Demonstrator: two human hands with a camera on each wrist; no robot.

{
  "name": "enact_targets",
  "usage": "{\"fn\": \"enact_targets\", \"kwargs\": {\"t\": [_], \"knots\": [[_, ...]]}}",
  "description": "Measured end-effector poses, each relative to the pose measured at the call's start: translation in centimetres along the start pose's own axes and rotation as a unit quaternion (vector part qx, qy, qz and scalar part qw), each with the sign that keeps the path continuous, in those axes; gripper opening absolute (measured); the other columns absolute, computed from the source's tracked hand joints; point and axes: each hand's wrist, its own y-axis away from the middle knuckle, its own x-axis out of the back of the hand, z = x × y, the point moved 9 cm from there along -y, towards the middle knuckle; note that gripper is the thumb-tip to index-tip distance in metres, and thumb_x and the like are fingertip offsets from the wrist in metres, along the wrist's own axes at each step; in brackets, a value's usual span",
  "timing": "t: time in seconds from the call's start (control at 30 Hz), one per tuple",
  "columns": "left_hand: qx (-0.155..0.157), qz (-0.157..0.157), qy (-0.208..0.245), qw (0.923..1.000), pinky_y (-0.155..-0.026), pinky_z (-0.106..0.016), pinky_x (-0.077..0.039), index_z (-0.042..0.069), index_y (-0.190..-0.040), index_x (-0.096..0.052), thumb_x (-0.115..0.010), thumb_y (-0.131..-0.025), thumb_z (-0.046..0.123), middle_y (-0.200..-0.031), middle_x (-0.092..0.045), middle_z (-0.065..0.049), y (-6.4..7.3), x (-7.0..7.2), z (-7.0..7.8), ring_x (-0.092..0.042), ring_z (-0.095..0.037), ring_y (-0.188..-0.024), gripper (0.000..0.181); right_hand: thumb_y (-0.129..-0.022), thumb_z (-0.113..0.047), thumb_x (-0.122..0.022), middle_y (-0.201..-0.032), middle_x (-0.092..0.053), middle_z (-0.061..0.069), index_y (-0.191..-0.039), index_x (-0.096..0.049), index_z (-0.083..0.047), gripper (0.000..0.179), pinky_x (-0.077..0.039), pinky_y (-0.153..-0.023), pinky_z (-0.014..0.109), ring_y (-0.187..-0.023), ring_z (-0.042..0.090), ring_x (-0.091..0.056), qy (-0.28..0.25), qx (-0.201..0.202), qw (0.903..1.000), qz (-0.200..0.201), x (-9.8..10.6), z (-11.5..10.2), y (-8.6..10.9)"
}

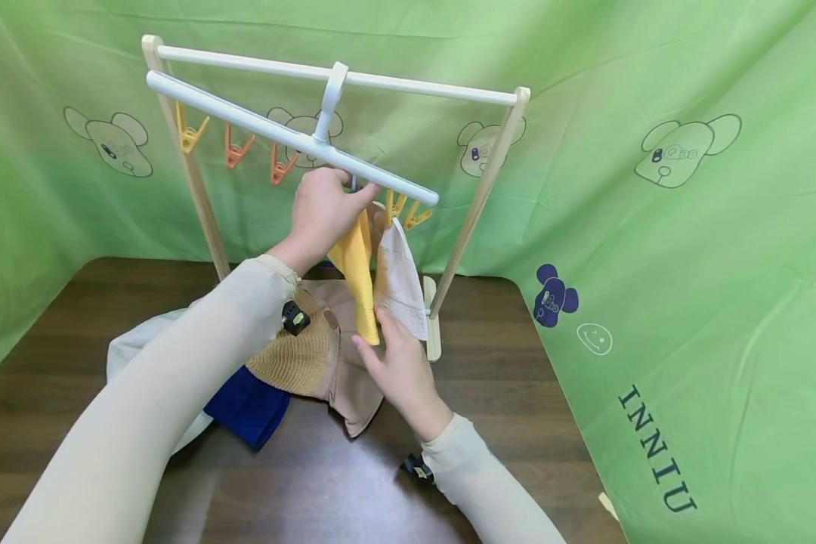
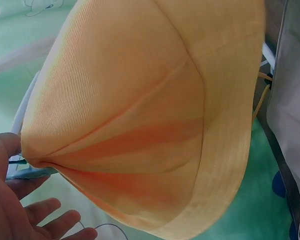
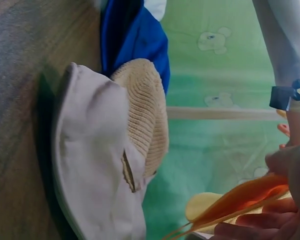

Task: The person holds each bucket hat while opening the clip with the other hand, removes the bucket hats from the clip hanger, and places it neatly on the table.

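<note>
A yellow fabric hat [image 1: 353, 272] hangs below the light-blue hanger bar [image 1: 258, 128], its crown tip gathered at a bluish clip [image 2: 32, 173]. My left hand [image 1: 326, 208], up at the bar, pinches that clip between thumb and index finger, the other fingers spread loosely. Lower down, the yellow brim lies between the thumb and fingers of my right hand [image 1: 408, 378]. Beside it hangs a whitish hat [image 1: 400, 283] under a yellow clip [image 1: 394, 205]. Part of the clip is hidden by my left hand in the head view.
Orange clips [image 1: 236, 147] and another yellow clip [image 1: 189, 136] hang along the bar's left half. The hanger hooks over a rack's white rail [image 1: 435, 87]. On the table [image 1: 483, 453] lie a straw-coloured knit hat [image 1: 292, 363], a beige hat [image 1: 357, 385] and a blue one [image 1: 248, 408].
</note>
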Motion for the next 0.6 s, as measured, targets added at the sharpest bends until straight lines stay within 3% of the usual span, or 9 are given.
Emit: {"fn": "enact_targets", "kwargs": {"t": [0.13,0.23,0.4,0.6], "knots": [[0.003,0.004,-0.002,1.0,-0.054,-0.032,-0.032,0.014,-0.062,-0.05,-0.067,-0.092,0.056,-0.058,-0.04,0.0,0.0,0.1,-0.1,-0.04,-0.018,-0.058,0.055,-0.097,-0.019,-0.069,-0.105,-0.074,0.013,-0.13,-0.064,-0.005,0.036,-0.059,-0.079,0.046,-0.094,0.029,-0.073,0.003,0.008,0.9995,0.032,1.1,0.1,-0.1],[0.007,0.005,-0.008,0.9999,-0.055,-0.033,-0.033,0.014,-0.061,-0.05,-0.067,-0.092,0.055,-0.058,-0.041,-0.001,0.0,0.1,-0.1,-0.041,-0.019,-0.059,0.054,-0.097,-0.014,-0.067,-0.093,-0.072,0.01,-0.121,-0.066,-0.008,0.025,-0.058,-0.072,0.045,-0.084,0.027,-0.071,0.004,0.003,0.9991,0.042,1.6,0.4,-0.3],[0.012,0.001,-0.014,0.9998,-0.055,-0.034,-0.033,0.014,-0.061,-0.049,-0.067,-0.092,0.054,-0.058,-0.04,0.0,-0.1,0.2,-0.2,-0.041,-0.019,-0.059,0.053,-0.093,-0.008,-0.065,-0.093,-0.073,0.011,-0.121,-0.068,-0.008,0.028,-0.057,-0.067,0.046,-0.075,0.029,-0.069,0.017,0.004,0.9968,0.079,2.6,1.1,-0.6],[0.02,-0.004,-0.015,0.9997,-0.055,-0.033,-0.034,0.013,-0.062,-0.05,-0.067,-0.092,0.05,-0.059,-0.041,-0.001,0.0,0.3,-0.3,-0.042,-0.02,-0.059,0.051,-0.095,-0.015,-0.073,-0.101,-0.077,0.013,-0.126,-0.069,-0.008,0.032,-0.06,-0.068,0.046,-0.08,0.03,-0.074,0.01,0.002,0.9951,0.099,3.2,1.7,-0.9]]}}
